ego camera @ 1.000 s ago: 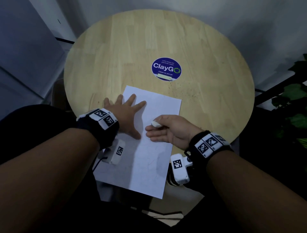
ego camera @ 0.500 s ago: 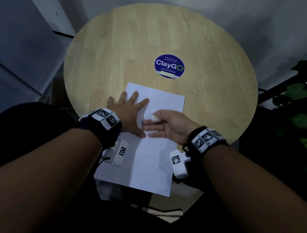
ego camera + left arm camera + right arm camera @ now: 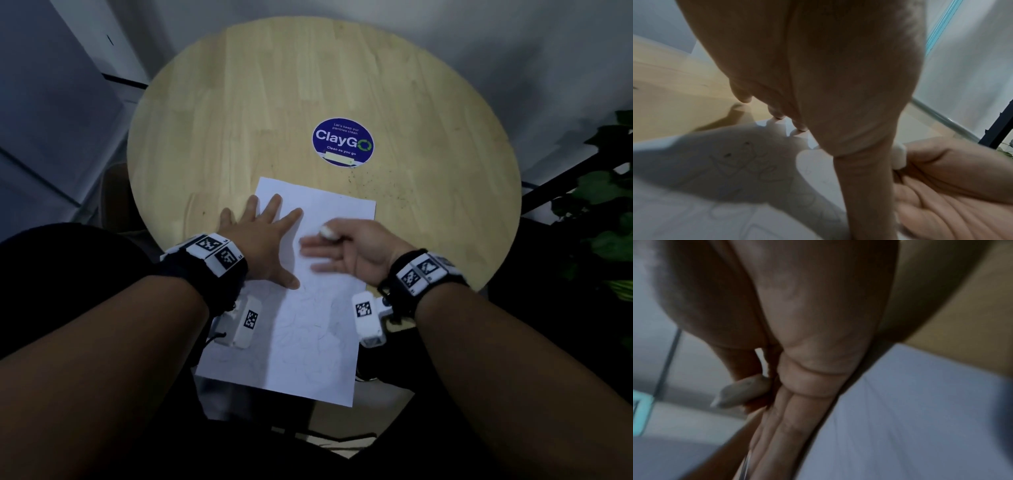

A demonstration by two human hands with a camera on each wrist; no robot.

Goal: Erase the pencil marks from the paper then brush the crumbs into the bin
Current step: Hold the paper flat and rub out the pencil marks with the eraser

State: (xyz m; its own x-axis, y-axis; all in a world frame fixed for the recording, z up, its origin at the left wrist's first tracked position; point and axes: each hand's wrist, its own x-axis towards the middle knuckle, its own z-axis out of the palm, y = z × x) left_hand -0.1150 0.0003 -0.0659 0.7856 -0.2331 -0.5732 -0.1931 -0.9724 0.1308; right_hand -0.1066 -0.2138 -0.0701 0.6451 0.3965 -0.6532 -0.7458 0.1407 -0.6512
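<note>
Both my forearms bare, no sleeves. Black wrist strap with white square-coded marker blocks (image 3: 214, 253) on my left, same on my right (image 3: 424, 272). White camera housing with coded tag under each: left (image 3: 244, 322), right (image 3: 367, 317).

Round wooden table (image 3: 239, 102), blue sticker (image 3: 342, 142), plant (image 3: 603, 205).

Left hand (image 3: 263, 240) flat, right hand (image 3: 356, 250) pinching.

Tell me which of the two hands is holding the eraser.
The right hand: it pinches the white eraser between thumb and forefinger, other fingers extended over the paper. The left hand lies flat, holding nothing.
</note>
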